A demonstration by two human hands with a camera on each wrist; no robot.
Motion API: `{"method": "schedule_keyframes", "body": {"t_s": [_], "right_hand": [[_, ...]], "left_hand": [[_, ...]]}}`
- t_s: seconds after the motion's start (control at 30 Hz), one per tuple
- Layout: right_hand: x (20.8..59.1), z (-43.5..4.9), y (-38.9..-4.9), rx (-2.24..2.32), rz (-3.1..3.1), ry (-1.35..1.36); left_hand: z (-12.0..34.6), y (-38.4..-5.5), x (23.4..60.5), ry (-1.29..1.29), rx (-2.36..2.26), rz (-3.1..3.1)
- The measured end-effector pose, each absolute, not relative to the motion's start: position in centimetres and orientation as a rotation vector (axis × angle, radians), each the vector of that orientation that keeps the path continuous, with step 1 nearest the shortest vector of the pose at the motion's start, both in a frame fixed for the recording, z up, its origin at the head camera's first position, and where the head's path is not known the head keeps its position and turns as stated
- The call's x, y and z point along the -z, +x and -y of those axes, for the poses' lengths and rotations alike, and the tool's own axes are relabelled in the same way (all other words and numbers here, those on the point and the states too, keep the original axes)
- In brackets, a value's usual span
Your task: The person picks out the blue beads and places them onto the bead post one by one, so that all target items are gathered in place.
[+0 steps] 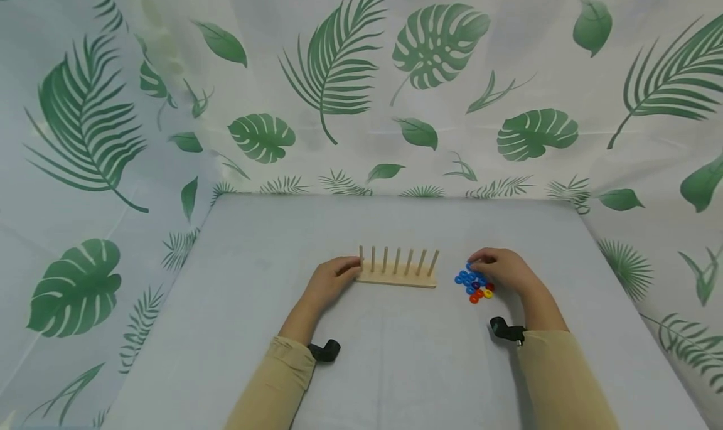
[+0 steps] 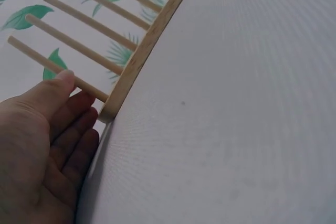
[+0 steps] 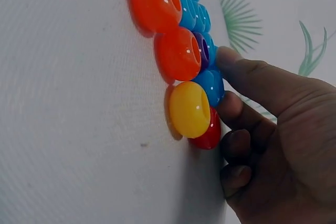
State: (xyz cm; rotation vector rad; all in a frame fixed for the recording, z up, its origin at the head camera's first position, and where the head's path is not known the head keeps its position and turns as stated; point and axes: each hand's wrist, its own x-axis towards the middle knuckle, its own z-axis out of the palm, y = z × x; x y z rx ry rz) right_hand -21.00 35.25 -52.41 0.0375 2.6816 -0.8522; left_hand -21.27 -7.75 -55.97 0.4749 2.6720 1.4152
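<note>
A wooden rack [image 1: 395, 282] with a row of several upright pegs stands on the table. At its left end my left hand [image 1: 333, 279] holds it, and in the left wrist view the thumb lies against the end peg [image 2: 39, 56] with the fingers behind. Right of the rack lies a small pile of ring-shaped beads, mostly blue, with orange beads [image 3: 178, 55], a yellow bead [image 3: 188, 109], a red bead [image 3: 210, 132] and a purple bead [image 3: 201, 51]. My right hand [image 1: 503, 270] pinches a blue bead [image 1: 470, 266] at the pile's far side; its fingertips partly hide it.
A pale cloth covers the table [image 1: 384, 367]. Behind and beside it hangs a white curtain [image 1: 350, 160] printed with green leaves. A black wrist camera [image 1: 325, 351] sits on the left wrist, another black camera [image 1: 506, 331] on the right.
</note>
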Motion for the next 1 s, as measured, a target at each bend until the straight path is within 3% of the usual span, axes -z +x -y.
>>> {"method": "schedule_keyframes", "body": {"t_s": [0.53, 1.0], "right_hand": [[52.27, -35.07, -21.19, 0.848, -2.687, 0.033], [52.01, -34.46, -21.23, 0.814, -2.721, 0.059]], "left_hand": [[7.05, -21.18, 55.59, 0.294, -1.425, -2.637], [6.97, -21.18, 55.79, 0.310, -1.405, -2.661]]}}
